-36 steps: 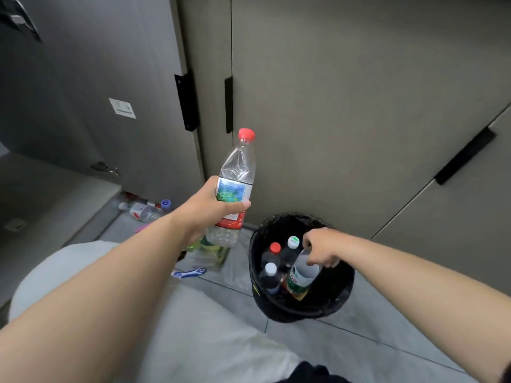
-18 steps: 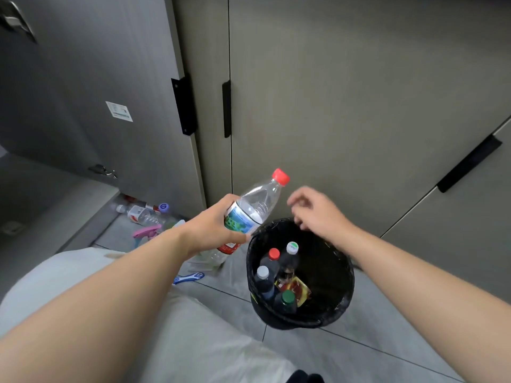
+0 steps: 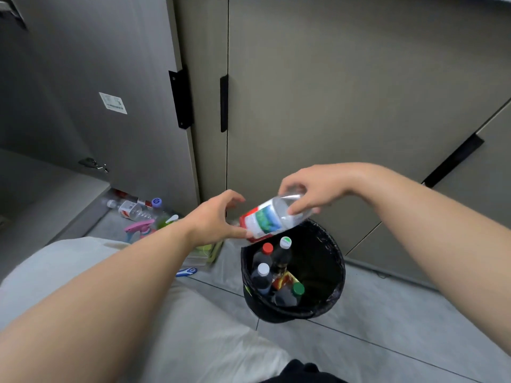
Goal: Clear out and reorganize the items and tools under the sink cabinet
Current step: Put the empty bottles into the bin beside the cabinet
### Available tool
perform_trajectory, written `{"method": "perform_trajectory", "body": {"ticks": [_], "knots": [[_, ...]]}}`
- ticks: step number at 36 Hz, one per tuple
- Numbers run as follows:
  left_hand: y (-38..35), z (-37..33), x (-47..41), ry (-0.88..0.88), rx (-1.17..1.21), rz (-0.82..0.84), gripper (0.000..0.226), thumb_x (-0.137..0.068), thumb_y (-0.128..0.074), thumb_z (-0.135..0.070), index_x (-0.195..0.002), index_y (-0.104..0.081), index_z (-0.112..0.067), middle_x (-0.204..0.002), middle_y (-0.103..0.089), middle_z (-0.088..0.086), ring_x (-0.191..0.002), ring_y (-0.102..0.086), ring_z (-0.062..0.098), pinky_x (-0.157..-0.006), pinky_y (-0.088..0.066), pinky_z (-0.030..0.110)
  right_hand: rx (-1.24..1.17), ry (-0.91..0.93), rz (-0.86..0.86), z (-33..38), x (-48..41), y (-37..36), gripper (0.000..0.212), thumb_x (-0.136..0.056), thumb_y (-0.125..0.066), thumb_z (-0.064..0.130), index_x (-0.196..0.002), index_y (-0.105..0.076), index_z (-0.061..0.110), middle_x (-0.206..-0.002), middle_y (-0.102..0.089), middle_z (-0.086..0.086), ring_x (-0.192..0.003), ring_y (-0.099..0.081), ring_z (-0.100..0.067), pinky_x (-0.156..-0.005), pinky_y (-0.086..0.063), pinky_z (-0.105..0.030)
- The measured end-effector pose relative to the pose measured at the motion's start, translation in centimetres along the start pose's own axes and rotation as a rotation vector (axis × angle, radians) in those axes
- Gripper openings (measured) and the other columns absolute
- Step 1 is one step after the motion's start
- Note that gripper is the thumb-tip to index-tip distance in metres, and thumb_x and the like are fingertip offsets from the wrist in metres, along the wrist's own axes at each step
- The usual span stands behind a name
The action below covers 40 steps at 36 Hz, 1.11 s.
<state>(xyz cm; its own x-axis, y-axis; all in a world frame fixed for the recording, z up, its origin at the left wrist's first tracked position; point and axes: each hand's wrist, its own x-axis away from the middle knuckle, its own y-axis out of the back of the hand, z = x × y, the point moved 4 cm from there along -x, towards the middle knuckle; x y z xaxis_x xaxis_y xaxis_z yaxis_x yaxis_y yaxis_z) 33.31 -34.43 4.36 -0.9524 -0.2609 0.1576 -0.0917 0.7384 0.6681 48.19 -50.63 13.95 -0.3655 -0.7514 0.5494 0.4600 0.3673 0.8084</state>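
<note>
The clear water bottle (image 3: 272, 218) lies almost flat between my two hands, just above the far rim of the black bin (image 3: 338, 261). My right hand (image 3: 318, 186) has it: thumb and fingers are curled round the clear upper part, and the cap is hidden under the palm. My left hand (image 3: 214, 217) is half open at the bottom end. Its fingers arch apart from the bottle, and the thumb seems to touch the base, though the blur there makes me unsure.

To finish this well, I would draw the left hand fully clear, then tip the bottle base-down over the free side under the right hand, because capped bottles (image 3: 266, 248) fill the side nearer the left hand. The pink spray bottle (image 3: 139, 226) waits beyond the left wrist.
</note>
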Motion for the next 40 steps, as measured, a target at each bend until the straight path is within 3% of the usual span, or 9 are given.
{"method": "perform_trajectory", "body": {"ticks": [4,8,11,14,22,30,32,36,40], "knots": [[0.3,1.2,-0.1,0.133,-0.047,0.006,0.068,-0.073,-0.087,-0.046,-0.129,-0.053,-0.027,-0.124,-0.060,-0.003,-0.115,-0.059,0.016,-0.104,-0.048,0.036,0.099,-0.228,0.122,-3.7,0.8,-1.0,0.028,-0.081,-0.071,0.047,-0.103,-0.060,0.033,-0.096,-0.070,-0.001,-0.053,-0.068,-0.012,-0.050,-0.045,-0.023],[0.0,1.5,-0.4,0.168,-0.042,0.033,0.052,-0.076,-0.085,-0.044,-0.119,-0.060,-0.026,-0.119,-0.064,-0.003,-0.111,-0.062,0.017,-0.103,-0.050,0.040,0.219,-0.338,0.203,-4.5,-0.4,-5.7,0.040,-0.082,-0.072,0.046,-0.112,-0.063,0.022,-0.094,-0.065,0.005,-0.062,-0.073,-0.015,-0.055,-0.054,-0.023],[-0.1,1.3,-0.5,0.164,-0.029,0.046,0.042,-0.080,-0.082,-0.042,-0.115,-0.062,-0.029,-0.116,-0.065,-0.005,-0.109,-0.063,0.015,-0.103,-0.050,0.039,0.385,-0.355,0.131,-4.3,-2.5,-10.4,0.042,-0.080,-0.070,0.043,-0.115,-0.063,0.022,-0.106,-0.067,0.000,-0.088,-0.068,-0.023,-0.071,-0.054,-0.030],[0.0,1.4,-0.3,0.166,-0.024,0.025,0.035,-0.084,-0.079,-0.039,-0.112,-0.063,-0.027,-0.114,-0.065,-0.005,-0.108,-0.063,0.015,-0.103,-0.050,0.039,0.330,-0.354,0.086,-4.6,-4.5,-15.0,0.039,-0.080,-0.061,0.027,-0.118,-0.062,0.020,-0.120,-0.063,-0.007,-0.104,-0.064,-0.030,-0.075,-0.051,-0.033],[1.3,3.1,0.6,0.202,-0.031,-0.068,0.027,-0.088,-0.076,-0.031,-0.110,-0.067,-0.020,-0.107,-0.067,-0.005,-0.102,-0.064,0.015,-0.088,-0.049,0.024,0.184,-0.314,-0.028,-5.2,-7.0,-19.2,0.024,-0.080,-0.063,0.020,-0.104,-0.062,0.024,-0.115,-0.062,-0.005,-0.101,-0.065,-0.032,-0.071,-0.048,-0.033],[5.7,4.0,0.8,0.269,0.020,-0.104,0.024,-0.088,-0.075,-0.037,-0.107,-0.067,-0.026,-0.105,-0.069,-0.009,-0.096,-0.066,0.011,-0.081,-0.051,0.025,0.303,-0.196,-0.096,-2.3,-8.6,-13.1,0.029,-0.082,-0.059,0.039,-0.108,-0.064,0.027,-0.117,-0.066,-0.004,-0.106,-0.065,-0.030,-0.077,-0.049,-0.035],[8.6,4.7,0.9,0.320,0.065,-0.146,0.020,-0.087,-0.074,-0.041,-0.102,-0.069,-0.028,-0.098,-0.070,-0.013,-0.090,-0.066,0.006,-0.071,-0.048,0.022,0.259,-0.117,-0.184,0.2,-9.2,-10.6,0.023,-0.082,-0.055,0.041,-0.100,-0.062,0.029,-0.110,-0.067,-0.001,-0.102,-0.065,-0.030,-0.077,-0.052,-0.035],[14.5,8.0,2.4,0.414,0.099,-0.212,0.018,-0.089,-0.073,-0.040,-0.100,-0.071,-0.026,-0.096,-0.074,-0.007,-0.090,-0.067,0.014,-0.074,-0.049,0.026,0.105,0.097,-0.318,6.4,-11.0,-6.4,0.011,-0.084,-0.052,0.042,-0.089,-0.056,0.033,-0.089,-0.059,0.014,-0.088,-0.062,-0.019,-0.071,-0.051,-0.034],[17.8,14.4,5.4,0.528,0.134,-0.314,0.012,-0.090,-0.071,-0.033,-0.096,-0.073,-0.022,-0.091,-0.073,-0.004,-0.088,-0.066,0.016,-0.076,-0.048,0.027,-0.068,0.272,-0.370,12.3,-14.6,-3.9,0.010,-0.088,-0.058,0.036,-0.096,-0.063,0.033,-0.093,-0.053,0.012,-0.081,-0.060,-0.008,-0.077,-0.049,-0.031]]}}
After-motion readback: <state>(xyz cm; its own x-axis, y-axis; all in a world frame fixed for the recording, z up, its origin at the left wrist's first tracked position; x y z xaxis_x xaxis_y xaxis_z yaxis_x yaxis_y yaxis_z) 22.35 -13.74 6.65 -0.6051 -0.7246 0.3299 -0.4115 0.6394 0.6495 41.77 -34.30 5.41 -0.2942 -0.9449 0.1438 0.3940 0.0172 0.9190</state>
